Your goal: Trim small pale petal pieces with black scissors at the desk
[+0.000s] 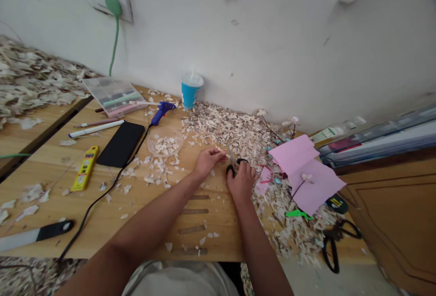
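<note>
My left hand [208, 159] pinches a small pale flake or stick at its fingertips, over the wooden table [102, 214]. My right hand [241, 181] is closed on black-handled scissors [235, 167], whose blades point toward the piece in the left hand. A heap of pale flakes [235, 132] lies just beyond both hands. A shallow clear dish [165, 142] with more flakes sits to the left of my left hand.
A blue glue gun [162, 111] with a black cord, a black phone [121, 143], a yellow cutter [85, 168], a clear organiser box [114, 96] and a blue cup [190, 89] stand at the left and back. Pink paper [306, 173] and second scissors [335, 241] lie right.
</note>
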`<state>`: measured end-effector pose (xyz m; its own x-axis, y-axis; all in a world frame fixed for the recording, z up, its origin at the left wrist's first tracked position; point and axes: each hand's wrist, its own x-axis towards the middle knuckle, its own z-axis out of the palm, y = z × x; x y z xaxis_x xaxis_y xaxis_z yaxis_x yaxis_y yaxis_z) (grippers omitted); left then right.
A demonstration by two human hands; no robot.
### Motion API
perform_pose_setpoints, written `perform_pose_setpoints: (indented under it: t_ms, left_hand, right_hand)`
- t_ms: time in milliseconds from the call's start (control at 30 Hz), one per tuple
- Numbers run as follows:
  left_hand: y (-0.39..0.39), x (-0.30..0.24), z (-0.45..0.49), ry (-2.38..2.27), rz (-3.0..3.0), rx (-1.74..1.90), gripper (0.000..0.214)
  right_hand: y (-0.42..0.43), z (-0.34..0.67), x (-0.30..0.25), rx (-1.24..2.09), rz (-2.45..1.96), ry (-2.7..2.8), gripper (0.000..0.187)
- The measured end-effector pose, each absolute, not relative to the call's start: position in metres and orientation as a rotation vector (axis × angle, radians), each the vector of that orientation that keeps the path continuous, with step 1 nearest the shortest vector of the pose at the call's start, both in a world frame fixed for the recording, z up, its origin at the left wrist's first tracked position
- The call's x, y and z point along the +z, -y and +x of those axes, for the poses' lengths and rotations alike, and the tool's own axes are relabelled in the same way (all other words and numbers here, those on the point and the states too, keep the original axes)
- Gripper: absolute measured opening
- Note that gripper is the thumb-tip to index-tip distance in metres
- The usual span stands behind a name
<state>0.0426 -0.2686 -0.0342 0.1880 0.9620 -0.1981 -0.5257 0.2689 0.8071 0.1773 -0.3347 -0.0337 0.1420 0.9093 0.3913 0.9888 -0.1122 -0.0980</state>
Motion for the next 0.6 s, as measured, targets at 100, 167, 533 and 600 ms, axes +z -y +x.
perform_pose_setpoints:
  t_ms: [100, 167, 533, 600]
  left_hand:
    - [0.2688, -0.0333, 0.0439, -0.848, 0.683, 1.175, 0.038]
    - [0.2687, -0.0331, 0.0444, -0.862, 0.68, 1.168, 0.037]
    - [0.2721, -0.0304, 0.0432, -0.907, 0.855, 1.007, 0.032]
    - [0.274, -0.0277, 0.0429, -0.936, 0.92, 0.968, 0.032]
  right_hand:
    - [0.3348, 0.1769, -0.0332, -0.372, -2.107, 1.822, 0.033]
    - [0.3345, 0.1765, -0.0334, -0.388, -2.12, 1.81, 0.033]
    - [0.339, 0.1764, -0.0317, -0.391, -2.1, 1.798, 0.032]
    - [0.3397, 0.1758, -0.0309, -0.388, -2.08, 1.808, 0.032]
